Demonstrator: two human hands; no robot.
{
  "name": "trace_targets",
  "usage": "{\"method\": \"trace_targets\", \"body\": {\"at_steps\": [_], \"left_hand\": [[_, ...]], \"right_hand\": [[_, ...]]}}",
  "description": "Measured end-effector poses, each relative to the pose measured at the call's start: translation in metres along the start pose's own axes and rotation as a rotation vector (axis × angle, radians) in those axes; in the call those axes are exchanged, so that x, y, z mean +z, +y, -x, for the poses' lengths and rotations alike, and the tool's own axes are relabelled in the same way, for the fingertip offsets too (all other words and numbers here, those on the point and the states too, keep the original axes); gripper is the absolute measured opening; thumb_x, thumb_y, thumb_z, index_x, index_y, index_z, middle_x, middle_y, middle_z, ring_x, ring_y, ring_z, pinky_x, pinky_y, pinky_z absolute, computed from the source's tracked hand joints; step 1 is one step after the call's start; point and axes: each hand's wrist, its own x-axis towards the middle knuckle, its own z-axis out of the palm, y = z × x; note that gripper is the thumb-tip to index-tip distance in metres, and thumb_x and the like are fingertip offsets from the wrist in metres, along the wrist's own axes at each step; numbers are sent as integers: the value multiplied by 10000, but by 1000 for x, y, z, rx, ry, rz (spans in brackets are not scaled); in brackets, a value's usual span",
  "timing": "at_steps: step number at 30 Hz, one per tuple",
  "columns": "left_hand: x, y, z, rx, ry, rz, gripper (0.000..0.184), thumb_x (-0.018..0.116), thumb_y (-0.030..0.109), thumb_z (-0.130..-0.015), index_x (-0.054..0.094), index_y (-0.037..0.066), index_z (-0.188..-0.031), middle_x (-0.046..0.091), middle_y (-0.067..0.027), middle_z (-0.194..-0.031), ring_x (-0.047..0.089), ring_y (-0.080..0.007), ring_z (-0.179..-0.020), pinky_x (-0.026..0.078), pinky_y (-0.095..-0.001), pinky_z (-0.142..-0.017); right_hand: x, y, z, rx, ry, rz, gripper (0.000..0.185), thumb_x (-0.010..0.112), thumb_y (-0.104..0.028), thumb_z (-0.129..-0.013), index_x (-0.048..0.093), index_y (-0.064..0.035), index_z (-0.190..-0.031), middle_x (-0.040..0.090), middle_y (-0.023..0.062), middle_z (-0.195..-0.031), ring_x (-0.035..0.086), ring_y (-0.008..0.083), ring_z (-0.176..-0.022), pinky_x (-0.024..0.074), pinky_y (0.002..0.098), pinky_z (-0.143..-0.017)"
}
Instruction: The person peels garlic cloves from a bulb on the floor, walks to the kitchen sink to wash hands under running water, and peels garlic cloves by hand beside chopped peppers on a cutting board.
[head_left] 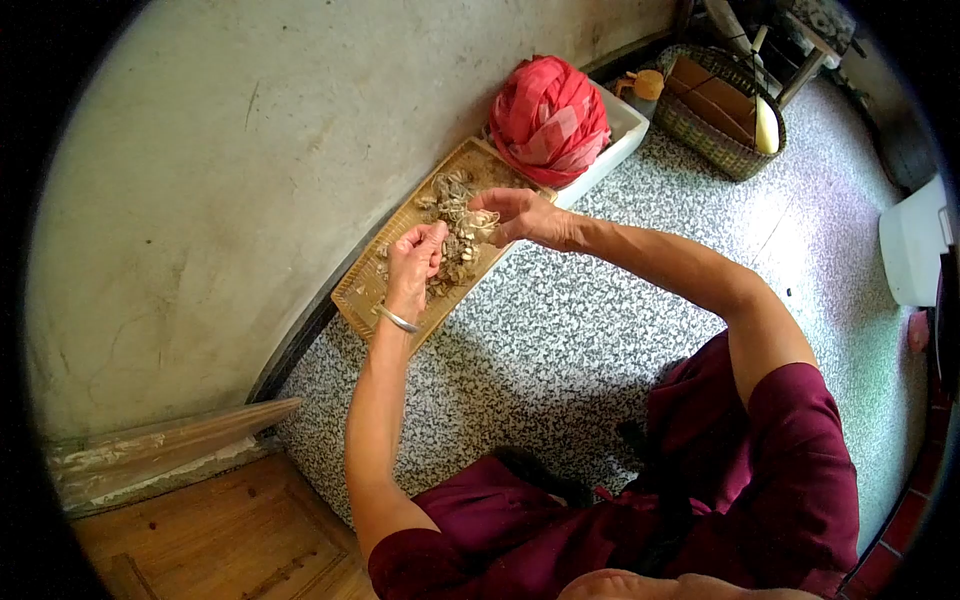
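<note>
A shallow yellowish tray (pixel 345 290) lies on the floor against the wall. In it are tangled pale-brown dried strands (pixel 452 190) and small chunky dried pieces (pixel 466 250); their exact kind I cannot make out. Over the tray's middle my right hand (pixel 522 217) curls its thumb and fingers round a loose bunch of pale strands (pixel 485 222). My left hand (pixel 416 258), with a silver bangle at the wrist, is closed in a pinch just beside it. What its fingertips hold is hidden.
Beyond the tray, a red cloth bundle (pixel 550 122) sits on a white box (pixel 625 125). Farther right stand an orange-capped container (pixel 645 88) and a woven basket (pixel 722 150) holding cardboard. A white tub (pixel 910 245) is at the right edge. Wooden boards (pixel 220 530) lie at lower left.
</note>
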Motion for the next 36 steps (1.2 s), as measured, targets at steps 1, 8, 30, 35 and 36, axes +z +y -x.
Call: {"method": "trace_targets", "body": {"at_steps": [1, 8, 30, 35, 36], "left_hand": [[3, 3, 2, 71, 40, -136, 204, 620, 170, -805, 567, 13, -924, 456, 64, -628, 380, -14, -510, 293, -153, -425], [12, -8, -4, 288, -82, -376, 158, 664, 155, -770, 602, 19, -823, 520, 46, -673, 432, -16, -607, 346, -157, -525], [11, 0, -3, 424, 34, -853, 460, 590, 423, -789, 590, -31, -714, 517, -81, -529, 467, -135, -500, 383, -291, -490], [11, -4, -4, 285, 7, -777, 489, 496, 436, -847, 580, -19, -689, 462, -78, -492, 439, -147, -472, 353, -308, -465], [11, -7, -5, 286, 7, -778, 489, 496, 436, -847, 580, -19, -689, 462, -78, -492, 439, -147, -472, 353, -308, -465]], "right_hand": [[-1, 2, -2, 1, -1, 0, 451, 582, 3, -699, 476, -42, -1135, 530, 20, -1037, 500, 115, -861, 425, 266, -768], [10, 1, -4, -66, -35, 226, 337, 607, -17, -698, 542, -23, -1029, 537, -11, -823, 471, 67, -743, 390, 228, -648], [22, 3, -6, -178, 16, 471, 396, 640, -235, -778, 501, 15, -1051, 547, 56, -799, 501, 116, -693, 439, 274, -593], [24, 5, -8, -232, 41, 452, 467, 657, -305, -765, 502, 16, -1066, 537, 51, -759, 498, 114, -673, 437, 271, -575], [26, 2, -9, -305, 37, 532, 485, 658, -324, -762, 504, 17, -1069, 534, 48, -741, 497, 110, -661, 437, 266, -565]]}}
